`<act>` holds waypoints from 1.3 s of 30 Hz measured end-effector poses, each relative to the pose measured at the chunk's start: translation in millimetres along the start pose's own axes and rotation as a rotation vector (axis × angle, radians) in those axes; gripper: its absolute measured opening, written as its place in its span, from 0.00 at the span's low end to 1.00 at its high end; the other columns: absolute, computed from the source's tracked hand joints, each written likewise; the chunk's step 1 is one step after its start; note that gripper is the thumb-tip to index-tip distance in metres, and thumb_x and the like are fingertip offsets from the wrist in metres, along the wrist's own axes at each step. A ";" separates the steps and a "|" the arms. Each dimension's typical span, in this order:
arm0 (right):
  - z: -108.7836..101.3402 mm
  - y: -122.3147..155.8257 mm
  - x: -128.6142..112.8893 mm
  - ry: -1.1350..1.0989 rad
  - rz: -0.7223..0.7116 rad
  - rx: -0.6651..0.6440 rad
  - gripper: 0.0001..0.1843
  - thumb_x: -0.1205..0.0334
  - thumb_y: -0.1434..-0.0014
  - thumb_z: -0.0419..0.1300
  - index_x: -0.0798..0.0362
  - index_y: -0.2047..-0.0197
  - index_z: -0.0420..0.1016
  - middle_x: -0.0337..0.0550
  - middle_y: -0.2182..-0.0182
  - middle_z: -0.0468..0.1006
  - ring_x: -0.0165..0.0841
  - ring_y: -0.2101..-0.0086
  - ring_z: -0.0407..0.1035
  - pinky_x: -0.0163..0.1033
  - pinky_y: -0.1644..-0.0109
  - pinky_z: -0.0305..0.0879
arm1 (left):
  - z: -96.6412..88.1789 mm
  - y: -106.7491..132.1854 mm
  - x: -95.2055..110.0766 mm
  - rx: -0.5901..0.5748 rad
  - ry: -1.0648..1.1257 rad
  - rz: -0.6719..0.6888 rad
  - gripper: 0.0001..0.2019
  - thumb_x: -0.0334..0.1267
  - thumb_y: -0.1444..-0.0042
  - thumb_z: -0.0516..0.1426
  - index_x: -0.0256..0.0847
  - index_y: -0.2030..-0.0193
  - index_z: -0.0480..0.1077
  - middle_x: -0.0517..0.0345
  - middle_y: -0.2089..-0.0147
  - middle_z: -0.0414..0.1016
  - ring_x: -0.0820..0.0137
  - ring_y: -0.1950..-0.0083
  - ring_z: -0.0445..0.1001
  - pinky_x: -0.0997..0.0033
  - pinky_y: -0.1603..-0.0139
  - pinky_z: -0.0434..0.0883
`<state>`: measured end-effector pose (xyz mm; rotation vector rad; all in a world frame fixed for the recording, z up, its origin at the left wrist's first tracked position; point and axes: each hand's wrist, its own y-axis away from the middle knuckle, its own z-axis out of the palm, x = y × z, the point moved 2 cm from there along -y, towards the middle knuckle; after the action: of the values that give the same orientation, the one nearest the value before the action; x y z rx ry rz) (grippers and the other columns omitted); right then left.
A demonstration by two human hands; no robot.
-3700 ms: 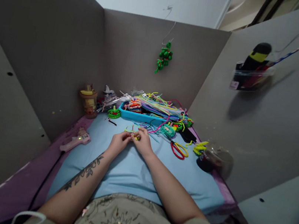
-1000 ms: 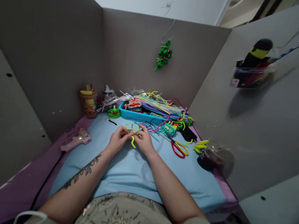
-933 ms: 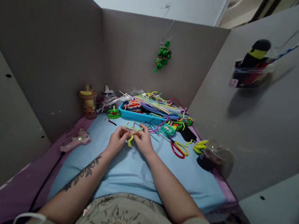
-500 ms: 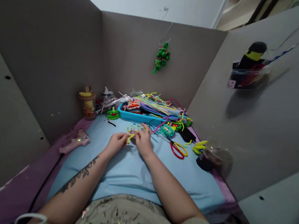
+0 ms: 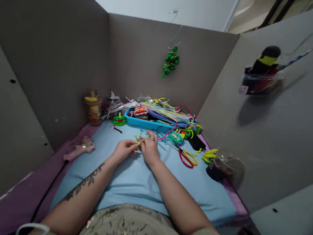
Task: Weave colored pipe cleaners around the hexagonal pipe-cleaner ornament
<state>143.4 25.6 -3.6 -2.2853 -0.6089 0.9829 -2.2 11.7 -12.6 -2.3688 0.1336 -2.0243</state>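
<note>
Over the light blue cloth, my left hand [image 5: 124, 150] pinches a short yellow pipe cleaner [image 5: 139, 143] between thumb and fingertips. My right hand [image 5: 150, 148] meets it there, its fingers closed on a small pastel pipe cleaner piece [image 5: 141, 137] that the yellow strand touches. Fingers cover much of this piece, so how the strands join is hidden. To the right of my right hand lie scissors [image 5: 187, 158] with one red and one yellow handle, and a teal fuzzy pipe cleaner shape [image 5: 176, 137].
Behind my hands stands a blue tray [image 5: 148, 124] heaped with colourful pipe cleaners [image 5: 166, 112]. At left are a pink glue gun [image 5: 79, 152] with a black cord, a cup [image 5: 93, 110] and a green frog-like piece [image 5: 119, 120]. A dark round container [image 5: 214, 171] sits at right. Grey panels enclose three sides.
My hands have drawn slightly closer together, and the pastel piece is turned and shows less than before. The whole view has shifted a little; the tools on the cloth stay put.
</note>
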 end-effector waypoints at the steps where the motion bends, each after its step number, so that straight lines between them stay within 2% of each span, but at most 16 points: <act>1: 0.2 0.0 0.4 -0.020 0.006 -0.002 0.09 0.71 0.44 0.52 0.53 0.67 0.72 0.50 0.43 0.59 0.43 0.40 0.47 0.54 0.36 0.48 | -2.6 -1.8 -2.9 0.029 -0.047 0.010 0.14 0.46 0.55 0.59 0.36 0.68 0.72 0.55 0.75 0.75 0.73 0.79 0.69 0.76 0.80 0.61; 3: 1.3 0.1 1.4 -0.072 0.021 -0.020 0.09 0.71 0.45 0.51 0.53 0.67 0.72 0.50 0.44 0.59 0.42 0.40 0.48 0.54 0.36 0.48 | -8.5 -5.5 -6.7 0.104 -0.195 0.067 0.11 0.43 0.54 0.57 0.37 0.73 0.73 0.58 0.79 0.73 0.73 0.79 0.68 0.75 0.78 0.61; 6: 3.8 -0.1 4.5 -0.168 0.072 -0.058 0.07 0.69 0.44 0.51 0.53 0.67 0.70 0.51 0.44 0.58 0.41 0.42 0.52 0.52 0.38 0.52 | -15.5 -9.6 -8.1 0.220 -0.294 0.122 0.09 0.42 0.53 0.56 0.39 0.73 0.73 0.58 0.76 0.74 0.70 0.74 0.70 0.73 0.71 0.65; 9: 3.8 -1.0 9.4 -0.261 0.115 -0.090 0.06 0.67 0.44 0.51 0.52 0.68 0.69 0.50 0.45 0.59 0.39 0.43 0.56 0.49 0.39 0.54 | -17.4 -10.3 -3.4 0.290 -0.284 0.242 0.08 0.41 0.56 0.58 0.39 0.76 0.73 0.52 0.63 0.76 0.65 0.59 0.73 0.69 0.60 0.68; 11: 2.0 -1.9 12.5 -0.317 0.145 -0.111 0.06 0.66 0.44 0.52 0.52 0.69 0.69 0.49 0.45 0.61 0.38 0.43 0.57 0.47 0.40 0.54 | -15.7 -9.6 -0.8 0.247 -0.211 0.270 0.08 0.42 0.56 0.58 0.39 0.76 0.72 0.50 0.55 0.75 0.63 0.54 0.72 0.67 0.56 0.67; 14: -0.9 -2.8 14.9 -0.370 0.215 -0.131 0.06 0.63 0.45 0.53 0.52 0.71 0.70 0.49 0.45 0.61 0.39 0.42 0.57 0.46 0.40 0.54 | -11.8 -7.7 0.3 0.140 -0.104 0.215 0.10 0.44 0.53 0.57 0.38 0.73 0.71 0.52 0.61 0.77 0.65 0.60 0.73 0.67 0.58 0.68; 18: 0.1 -2.8 12.5 -0.411 0.262 -0.140 0.06 0.60 0.47 0.57 0.53 0.69 0.72 0.50 0.43 0.59 0.40 0.41 0.55 0.46 0.40 0.55 | -9.5 -3.6 3.8 0.153 -0.112 0.200 0.11 0.44 0.53 0.56 0.37 0.71 0.71 0.56 0.69 0.76 0.67 0.66 0.72 0.68 0.59 0.68; 21: 2.7 -3.0 11.6 -0.431 0.268 -0.116 0.08 0.57 0.49 0.59 0.53 0.72 0.72 0.50 0.43 0.60 0.40 0.41 0.55 0.44 0.41 0.55 | -7.3 -1.2 7.6 0.124 -0.184 0.251 0.09 0.42 0.52 0.57 0.38 0.71 0.72 0.56 0.69 0.76 0.66 0.64 0.72 0.68 0.58 0.68; 24: 3.6 -3.5 13.8 -0.428 0.283 -0.091 0.09 0.57 0.50 0.61 0.53 0.75 0.71 0.50 0.44 0.61 0.41 0.41 0.56 0.44 0.40 0.53 | -7.3 -0.5 8.4 0.169 -0.272 0.330 0.07 0.40 0.51 0.57 0.39 0.71 0.72 0.53 0.64 0.75 0.65 0.59 0.72 0.67 0.55 0.68; 28: 3.4 -3.3 18.3 -0.408 0.319 -0.071 0.08 0.59 0.50 0.60 0.53 0.77 0.70 0.50 0.43 0.61 0.40 0.42 0.57 0.43 0.40 0.54 | -8.0 -0.8 5.0 0.213 -0.376 0.390 0.06 0.37 0.48 0.54 0.39 0.70 0.71 0.50 0.59 0.71 0.65 0.57 0.70 0.69 0.61 0.70; 31: 4.3 -3.2 20.2 -0.397 0.327 -0.061 0.07 0.61 0.51 0.59 0.53 0.78 0.69 0.49 0.43 0.61 0.40 0.43 0.58 0.43 0.41 0.55 | -7.5 0.5 4.4 0.223 -0.501 0.420 0.05 0.35 0.47 0.53 0.40 0.69 0.70 0.52 0.62 0.70 0.66 0.60 0.69 0.68 0.60 0.68; 34: 4.9 -4.1 21.9 -0.397 0.334 -0.059 0.07 0.63 0.52 0.59 0.53 0.79 0.68 0.49 0.43 0.61 0.40 0.44 0.59 0.45 0.40 0.54 | -7.7 1.4 5.4 0.244 -0.625 0.388 0.06 0.35 0.46 0.53 0.40 0.70 0.70 0.54 0.68 0.68 0.67 0.65 0.67 0.68 0.62 0.65; 39: 1.6 -6.3 24.7 -0.440 0.342 -0.078 0.07 0.64 0.53 0.59 0.53 0.80 0.67 0.49 0.45 0.64 0.40 0.44 0.59 0.44 0.40 0.53 | -9.5 -1.7 5.8 0.197 -0.601 0.373 0.07 0.36 0.46 0.52 0.39 0.71 0.70 0.56 0.70 0.67 0.68 0.68 0.66 0.70 0.65 0.62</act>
<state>156.5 45.6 -12.7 -2.2979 -0.4388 1.6798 -10.6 13.3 -5.3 -2.4704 0.3124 -1.0668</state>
